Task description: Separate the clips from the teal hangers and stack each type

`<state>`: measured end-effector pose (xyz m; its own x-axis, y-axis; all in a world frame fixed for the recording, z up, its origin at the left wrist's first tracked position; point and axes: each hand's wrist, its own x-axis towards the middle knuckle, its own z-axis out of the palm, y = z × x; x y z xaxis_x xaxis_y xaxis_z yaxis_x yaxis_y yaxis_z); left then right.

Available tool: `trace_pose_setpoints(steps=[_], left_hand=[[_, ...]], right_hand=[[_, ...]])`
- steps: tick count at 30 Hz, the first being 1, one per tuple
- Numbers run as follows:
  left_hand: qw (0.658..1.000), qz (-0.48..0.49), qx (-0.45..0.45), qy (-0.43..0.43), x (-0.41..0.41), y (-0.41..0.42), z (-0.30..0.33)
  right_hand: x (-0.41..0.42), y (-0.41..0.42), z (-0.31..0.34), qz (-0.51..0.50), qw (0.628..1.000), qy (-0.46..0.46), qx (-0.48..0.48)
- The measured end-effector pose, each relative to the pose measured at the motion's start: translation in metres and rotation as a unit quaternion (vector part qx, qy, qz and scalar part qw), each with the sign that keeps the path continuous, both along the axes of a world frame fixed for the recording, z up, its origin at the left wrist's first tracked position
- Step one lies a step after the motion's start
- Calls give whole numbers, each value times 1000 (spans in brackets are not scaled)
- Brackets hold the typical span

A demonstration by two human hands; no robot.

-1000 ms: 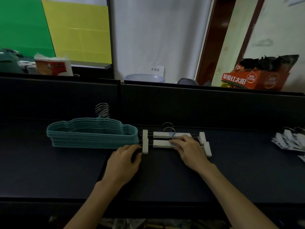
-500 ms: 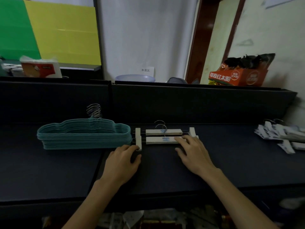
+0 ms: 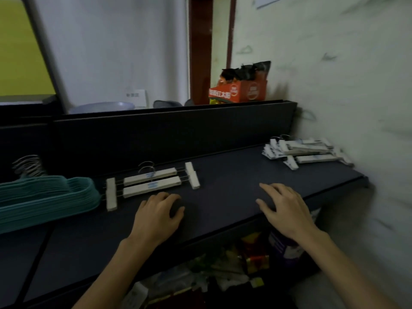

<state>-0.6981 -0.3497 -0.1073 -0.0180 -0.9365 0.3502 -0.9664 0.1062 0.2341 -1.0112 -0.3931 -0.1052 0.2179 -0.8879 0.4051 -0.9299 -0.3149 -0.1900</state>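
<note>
Hands lie over the dark bench [image 3: 223, 175], neither holding anything. Left hand [image 3: 156, 214] rests with fingers loosely curled, just in front of two white clip hangers [image 3: 151, 184] (side by side, beside the teal hanger stack [image 3: 46, 197]). Right hand [image 3: 287, 208] is spread, fingers relaxed, well short of the white clip pile [image 3: 305, 152] at the far right.

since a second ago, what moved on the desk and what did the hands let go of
The right hand let go of the white clip hangers and moved right, toward the loose pile of clip hangers. The left hand came off the nearest clip; its grip now holds nothing. The view swung right. The teal hanger stack and the two white clip hangers stayed put.
</note>
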Motion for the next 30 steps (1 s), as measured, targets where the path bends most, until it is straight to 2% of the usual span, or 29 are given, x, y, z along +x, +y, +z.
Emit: trace_pose_setpoints(steps=[11,16,22,30], left_hand=[[997,-76,-8,9,-201,-69,12],[996,-82,-2,15,-277,-93,7],[997,-74,-3,12,-312,-122,14],[994,-85,-61,14,-336,-190,33]], right_hand=[[-199,-28,12,-85,996,14,-14],[-270,-45,-5,-77,997,-12,-22],[-302,-74,-11,-50,998,-35,-30],[-295,-132,-10,1,998,-50,-33]])
